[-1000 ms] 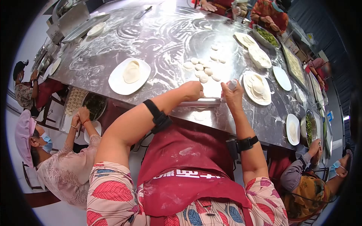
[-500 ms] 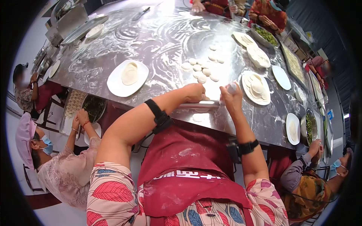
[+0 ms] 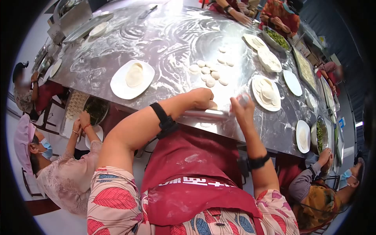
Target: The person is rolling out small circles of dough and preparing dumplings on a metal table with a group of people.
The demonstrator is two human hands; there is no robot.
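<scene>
My left hand (image 3: 203, 98) is closed at the table's near edge, its fingers down on a small piece of dough (image 3: 212, 105) that is partly hidden. To its right, my right hand (image 3: 243, 107) is curled round a rolling pin (image 3: 213, 112), which lies roughly level beside the dough; blur hides its exact ends. Beyond my hands, several small flattened dough pieces (image 3: 210, 82) lie loose on the floured metal. Right of my right hand is a white plate (image 3: 256, 100) stacked with round dough wrappers (image 3: 267, 91).
A square white plate (image 3: 121, 89) with a wrapper stands at left. More plates, a bowl of green filling (image 3: 320, 135) and trays (image 3: 303, 64) line the right side. Co-workers sit at left and right, and others work at the far edge. A knife (image 3: 148, 11) lies far back.
My right hand has shifted slightly and now looks blurred, with the pin's near part blurred too. My left hand stays almost in place. At the far edge, a co-worker's arm has moved right.
</scene>
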